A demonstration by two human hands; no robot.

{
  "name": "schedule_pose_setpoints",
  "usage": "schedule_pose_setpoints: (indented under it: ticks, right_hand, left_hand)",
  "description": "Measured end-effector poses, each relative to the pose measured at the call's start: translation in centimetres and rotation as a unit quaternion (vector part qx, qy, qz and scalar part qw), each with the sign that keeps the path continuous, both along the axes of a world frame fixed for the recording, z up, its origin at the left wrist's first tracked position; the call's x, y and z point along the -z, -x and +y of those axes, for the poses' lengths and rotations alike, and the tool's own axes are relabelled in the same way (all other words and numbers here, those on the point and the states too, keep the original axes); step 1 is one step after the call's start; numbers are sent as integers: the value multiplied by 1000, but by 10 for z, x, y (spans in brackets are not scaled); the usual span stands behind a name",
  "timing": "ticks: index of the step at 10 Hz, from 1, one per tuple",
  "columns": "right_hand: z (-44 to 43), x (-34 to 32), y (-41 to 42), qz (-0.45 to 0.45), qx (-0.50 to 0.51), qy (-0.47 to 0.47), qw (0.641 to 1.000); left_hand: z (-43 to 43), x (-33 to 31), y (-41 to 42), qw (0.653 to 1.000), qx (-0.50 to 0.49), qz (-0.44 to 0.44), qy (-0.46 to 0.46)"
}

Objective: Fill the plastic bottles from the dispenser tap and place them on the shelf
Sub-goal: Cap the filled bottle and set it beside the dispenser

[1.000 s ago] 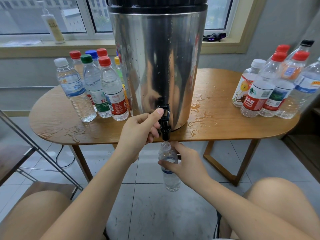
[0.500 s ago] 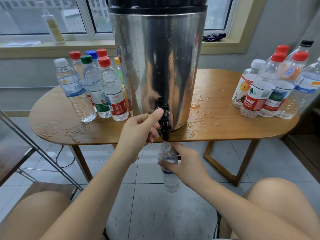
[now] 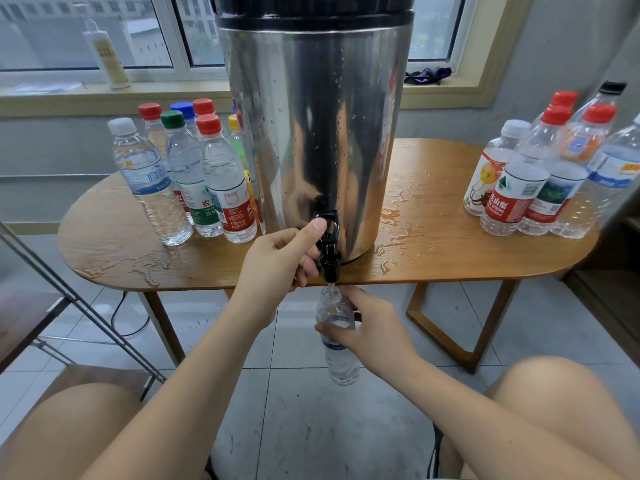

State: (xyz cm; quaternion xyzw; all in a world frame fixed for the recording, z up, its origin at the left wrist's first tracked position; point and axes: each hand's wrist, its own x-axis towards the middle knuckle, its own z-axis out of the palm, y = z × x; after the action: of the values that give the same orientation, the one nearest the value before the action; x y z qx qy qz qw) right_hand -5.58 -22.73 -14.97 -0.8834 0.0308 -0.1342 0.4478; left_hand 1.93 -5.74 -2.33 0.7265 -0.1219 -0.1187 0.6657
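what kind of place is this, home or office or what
Likely a plain room in an office or flat, hard to say which: a steel dispenser sits on a wooden table over a tiled floor, beneath a window facing other buildings.

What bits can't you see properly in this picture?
Head view, dispenser: its top is cut off by the upper edge.
Head view, bottle: its middle is hidden by the right hand.
Head view, tap: its lever is partly covered by the left hand.
Head view, blue-capped bottle: mostly hidden behind the green-capped bottle.
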Motion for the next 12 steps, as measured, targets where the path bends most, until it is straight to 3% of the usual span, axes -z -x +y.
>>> schedule_pose_setpoints:
  ticks: [12]
  right_hand:
    - [0, 1, 0, 6, -3, -2, 1000]
  left_hand:
    - [1, -3, 1, 1000, -9, -21, -7]
